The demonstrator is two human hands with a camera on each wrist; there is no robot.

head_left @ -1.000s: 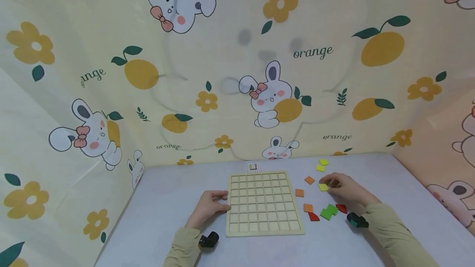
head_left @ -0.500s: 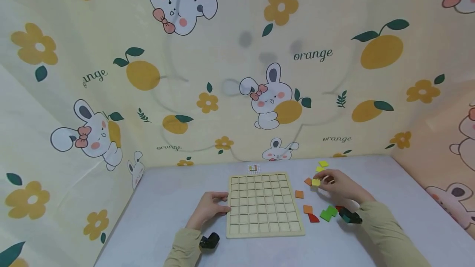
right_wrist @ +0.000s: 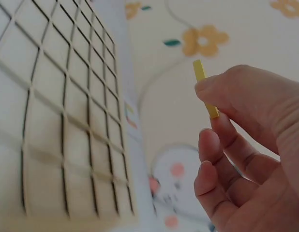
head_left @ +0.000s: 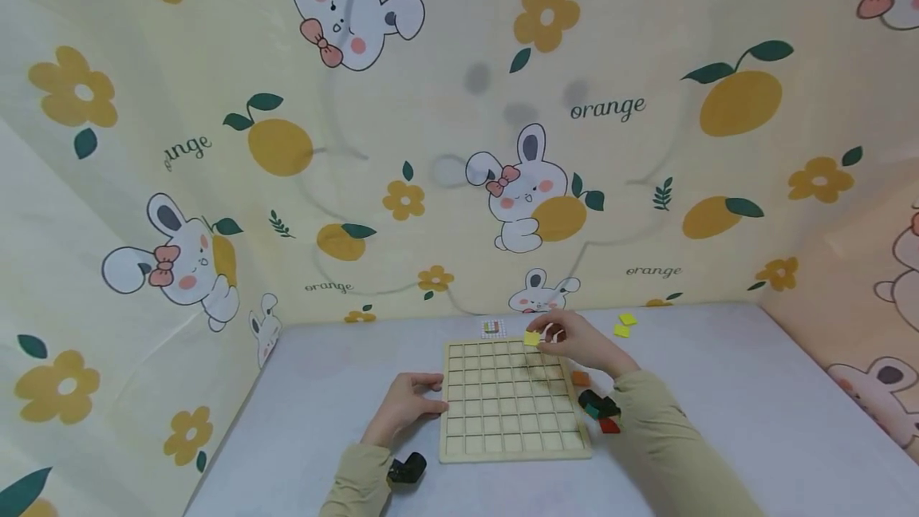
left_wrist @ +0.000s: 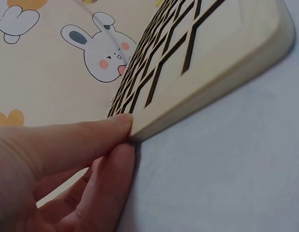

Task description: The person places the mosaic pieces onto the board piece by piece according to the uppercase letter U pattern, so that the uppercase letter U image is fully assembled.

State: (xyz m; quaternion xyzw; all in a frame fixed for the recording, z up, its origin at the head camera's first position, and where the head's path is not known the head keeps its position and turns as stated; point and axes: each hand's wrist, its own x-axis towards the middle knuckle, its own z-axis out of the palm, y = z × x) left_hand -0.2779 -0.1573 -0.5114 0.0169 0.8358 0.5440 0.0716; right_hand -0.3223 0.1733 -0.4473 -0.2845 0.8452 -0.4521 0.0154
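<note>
A yellow square tile (head_left: 531, 338) is pinched between the thumb and forefinger of my right hand (head_left: 580, 341), over the far right part of a pale wooden grid board (head_left: 514, 458). In the right wrist view the tile (right_wrist: 206, 91) shows edge-on, raised above the grid; the other fingers curl loosely below it. My left hand (head_left: 404, 405) holds the board's left edge. Up close in the left wrist view, the thumb (left_wrist: 91, 140) lies at the board's rim (left_wrist: 212, 89) with a fingertip just below it. The grid squares in view hold no tiles.
Two yellow tiles (head_left: 625, 325) lie at the back right of the white table (head_left: 323, 357). An orange tile (head_left: 581, 379) and a red piece (head_left: 609, 425) show beside the board, partly behind the right arm. A small patterned card (head_left: 492, 328) sits beyond the board.
My right hand has picked up the yellow tile from the right side and carried it left over the board. The left hand stays at the board's edge.
</note>
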